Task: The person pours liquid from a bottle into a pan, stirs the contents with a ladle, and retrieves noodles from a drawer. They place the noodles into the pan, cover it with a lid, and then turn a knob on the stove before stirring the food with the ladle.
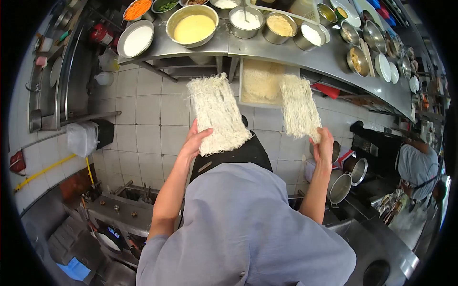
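My left hand (195, 140) grips a flat, pale block of dried noodles (217, 114) by its lower left side, thumb on top. A second dried noodle block (299, 106) is pinched at its lower right corner by my right hand (324, 143). Both blocks are held up in front of my body, apart from each other, with loose strands along their edges. Below and beyond them, an open white drawer or bin (261, 82) holds more pale noodles; the right block covers part of its right side.
On the steel counter (200, 55) stand a bowl of yellow liquid (194, 28), a bowl of white liquid (137, 42), shredded carrot (138, 9) and several other containers. Pots (339, 186) sit at right. Another person (416, 164) is at far right. Burners (119, 209) lie behind left.
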Action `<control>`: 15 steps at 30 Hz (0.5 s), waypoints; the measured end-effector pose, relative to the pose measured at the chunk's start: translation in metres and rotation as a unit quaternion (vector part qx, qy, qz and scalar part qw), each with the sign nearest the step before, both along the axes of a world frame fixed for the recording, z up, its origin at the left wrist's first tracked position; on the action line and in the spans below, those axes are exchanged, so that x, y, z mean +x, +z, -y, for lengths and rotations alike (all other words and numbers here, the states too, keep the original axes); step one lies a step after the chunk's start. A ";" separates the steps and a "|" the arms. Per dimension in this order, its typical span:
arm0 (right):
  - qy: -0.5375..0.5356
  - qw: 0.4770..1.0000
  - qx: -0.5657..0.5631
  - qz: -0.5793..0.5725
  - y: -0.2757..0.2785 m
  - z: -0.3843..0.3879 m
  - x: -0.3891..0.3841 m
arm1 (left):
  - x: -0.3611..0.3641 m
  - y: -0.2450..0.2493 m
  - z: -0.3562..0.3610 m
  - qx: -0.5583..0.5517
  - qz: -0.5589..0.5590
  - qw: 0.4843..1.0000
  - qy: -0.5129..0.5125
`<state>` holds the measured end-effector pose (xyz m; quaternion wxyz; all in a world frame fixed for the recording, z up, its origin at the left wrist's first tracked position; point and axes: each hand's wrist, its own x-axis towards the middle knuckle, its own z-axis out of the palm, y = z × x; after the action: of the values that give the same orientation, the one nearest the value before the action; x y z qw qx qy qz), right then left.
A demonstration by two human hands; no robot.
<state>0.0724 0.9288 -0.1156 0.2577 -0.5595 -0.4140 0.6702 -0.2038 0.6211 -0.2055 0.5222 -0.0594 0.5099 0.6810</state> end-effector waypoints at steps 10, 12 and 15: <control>0.159 0.978 -0.125 -0.056 -0.030 0.133 -0.090 | 0.001 0.003 -0.024 0.074 0.051 0.996 -0.024; 0.217 0.972 -0.090 -0.022 -0.025 0.150 -0.113 | -0.002 0.004 -0.020 0.094 0.075 0.993 -0.013; 0.300 0.952 -0.054 0.020 -0.025 0.155 -0.129 | -0.010 0.000 -0.007 0.094 0.056 0.994 -0.028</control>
<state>-0.0570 0.7742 -0.1402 0.0058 -0.4357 -0.5313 0.7266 -0.2142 0.6285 -0.2052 0.5720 -0.0335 0.4152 0.7066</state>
